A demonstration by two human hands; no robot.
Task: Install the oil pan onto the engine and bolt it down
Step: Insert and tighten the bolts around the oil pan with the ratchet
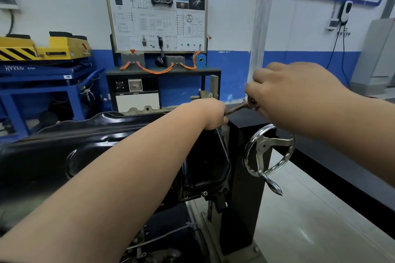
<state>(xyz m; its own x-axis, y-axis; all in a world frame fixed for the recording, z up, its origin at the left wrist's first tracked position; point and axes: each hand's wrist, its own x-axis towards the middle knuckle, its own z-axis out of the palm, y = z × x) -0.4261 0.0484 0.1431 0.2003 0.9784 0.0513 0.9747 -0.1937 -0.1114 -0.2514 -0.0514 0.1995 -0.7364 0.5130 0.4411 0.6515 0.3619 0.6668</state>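
Observation:
A glossy black oil pan [85, 147] lies on top of the engine on its stand, filling the lower left. My left hand [210, 114] reaches over the pan's far right corner, closed around the lower end of a rusty metal wrench [236, 109]. My right hand [295, 96] is closed over the wrench's upper end with its shiny head, just above and right of the left hand. The bolt under the tool is hidden by my hands. A few bolt heads [205, 193] show along the pan's near right flange.
The black stand post [245, 177] carries a chrome handwheel [268, 151] with a crank handle right below my right forearm. Behind stand a training board on a bench [156, 17] and a blue frame with a yellow lift [42, 66]. Pale floor lies to the right.

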